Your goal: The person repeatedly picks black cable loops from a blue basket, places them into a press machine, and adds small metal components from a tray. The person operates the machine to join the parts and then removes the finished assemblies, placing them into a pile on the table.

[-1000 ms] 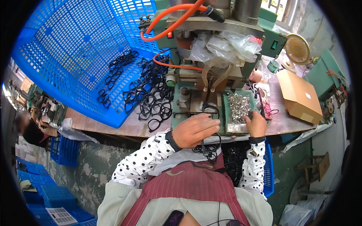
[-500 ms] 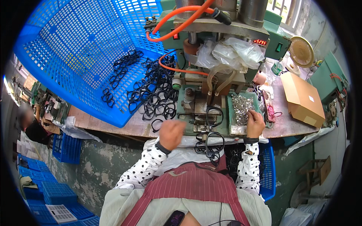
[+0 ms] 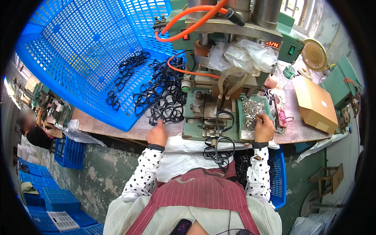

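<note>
My left hand (image 3: 157, 134) is on the bench at the near edge of a pile of black glasses frames (image 3: 168, 102). Its fingers are curled, and whatever the fingertips hold is hidden. My right hand (image 3: 265, 128) rests over a green tray (image 3: 246, 136) of small shiny metal parts (image 3: 252, 109). Thumb and fingers pinch together there, with any piece between them too small to make out. Between my hands stands a green press (image 3: 190, 129). One black frame (image 3: 225, 120) hangs at its fixture, and more frames (image 3: 219, 150) dangle over the bench's front edge.
A large blue basket (image 3: 74, 78) leans at left, tipped toward the frames. Orange air hoses (image 3: 188, 29) and a plastic bag (image 3: 243, 55) hang on the press. At right stands a cardboard box (image 3: 315, 103); another blue basket (image 3: 279, 176) is below the bench. A person (image 3: 33, 129) sits far left.
My left hand has moved left to the pile's near edge, where a lone frame lay and no longer shows. My right hand stays at the metal parts. The press's red display has changed.
</note>
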